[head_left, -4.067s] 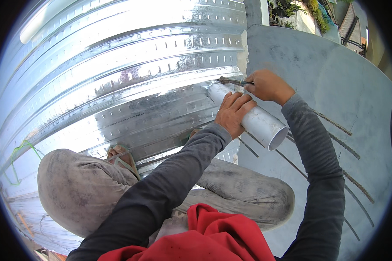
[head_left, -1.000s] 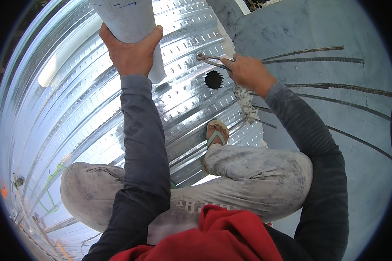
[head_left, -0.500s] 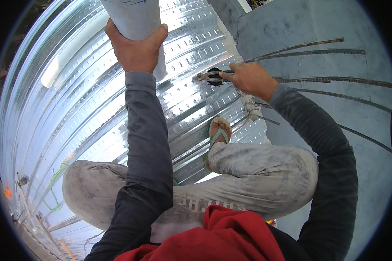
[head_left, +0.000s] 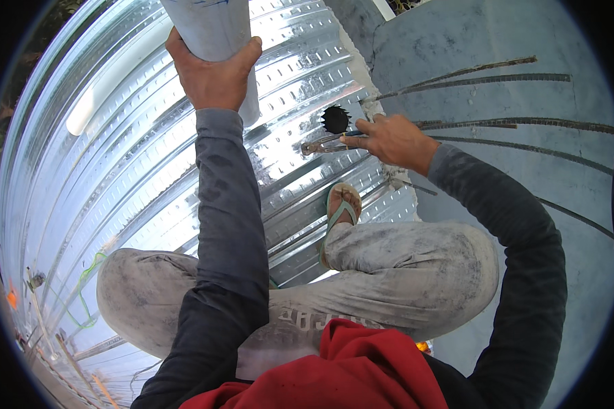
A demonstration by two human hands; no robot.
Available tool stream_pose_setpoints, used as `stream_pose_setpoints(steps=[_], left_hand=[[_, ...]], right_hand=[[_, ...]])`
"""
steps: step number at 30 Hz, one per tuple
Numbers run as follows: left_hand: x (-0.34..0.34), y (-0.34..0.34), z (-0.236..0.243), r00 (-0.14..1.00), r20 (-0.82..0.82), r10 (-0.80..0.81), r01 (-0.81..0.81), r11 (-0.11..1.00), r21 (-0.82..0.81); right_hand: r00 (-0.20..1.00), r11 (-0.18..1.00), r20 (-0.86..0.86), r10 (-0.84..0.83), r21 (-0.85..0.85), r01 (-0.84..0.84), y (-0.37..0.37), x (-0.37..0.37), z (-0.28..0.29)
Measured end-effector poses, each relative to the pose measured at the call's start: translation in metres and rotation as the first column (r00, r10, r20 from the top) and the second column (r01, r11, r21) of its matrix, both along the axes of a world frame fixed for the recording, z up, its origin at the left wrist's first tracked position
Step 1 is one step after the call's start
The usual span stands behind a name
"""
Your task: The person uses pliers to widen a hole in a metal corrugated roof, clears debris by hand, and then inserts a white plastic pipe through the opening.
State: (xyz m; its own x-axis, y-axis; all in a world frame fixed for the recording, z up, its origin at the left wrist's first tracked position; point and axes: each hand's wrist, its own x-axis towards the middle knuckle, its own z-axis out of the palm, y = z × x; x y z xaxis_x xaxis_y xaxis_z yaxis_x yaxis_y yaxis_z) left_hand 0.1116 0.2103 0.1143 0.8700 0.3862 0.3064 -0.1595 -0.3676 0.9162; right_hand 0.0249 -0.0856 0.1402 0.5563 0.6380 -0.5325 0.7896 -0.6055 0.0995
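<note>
My left hand (head_left: 215,80) is wrapped round a thick pale grey pipe (head_left: 213,31) at the top, thumb and fingers on opposite sides. Blue marks show on the pipe near the upper edge of the view. Farther right, my right hand (head_left: 397,140) grips the handles of a pair of pincers (head_left: 317,146), whose head points left and rests on or just above the ribbed metal decking (head_left: 290,95). Just beyond the pincers, a round hole (head_left: 335,120) with jagged, toothed edges opens dark in the decking. The pipe's lower end stands left of the hole, apart from it.
Several steel bars (head_left: 512,81) reach from the decking's rough edge over the grey concrete (head_left: 450,41) at right. My sandalled foot (head_left: 343,204) is on the decking below the hole. A long white tube (head_left: 82,112) lies at left. Green string (head_left: 82,286) lies near my left knee.
My right hand and the pincers have moved toward me, off the hole, so its jagged outline now shows fully. My left hand and the pipe stay nearly where they were.
</note>
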Motion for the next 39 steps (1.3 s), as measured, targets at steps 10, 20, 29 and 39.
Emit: stream_pose_setpoints(steps=[10,20,29,39], left_hand=[[0.0,-0.002,0.003,1.0,-0.019,0.011,-0.011,1.0,0.015],[0.003,-0.012,0.0,0.997,-0.01,-0.073,0.073,0.996,0.045],[-0.001,-0.018,0.004,0.994,-0.005,-0.108,0.108,0.992,0.071],[0.013,-0.012,0.035,0.985,0.073,-0.154,0.157,0.987,-0.039]], right_hand=[[1.0,0.997,0.018,-0.001,-0.081,0.002,-0.012,-0.013,-0.012],[0.99,0.984,-0.039,-0.137,0.113,0.141,-0.041,-0.071,-0.023],[0.992,0.993,0.031,-0.122,-0.005,0.122,-0.023,-0.029,-0.007],[0.893,0.922,-0.239,-0.382,-0.17,0.349,-0.029,-0.035,0.016]])
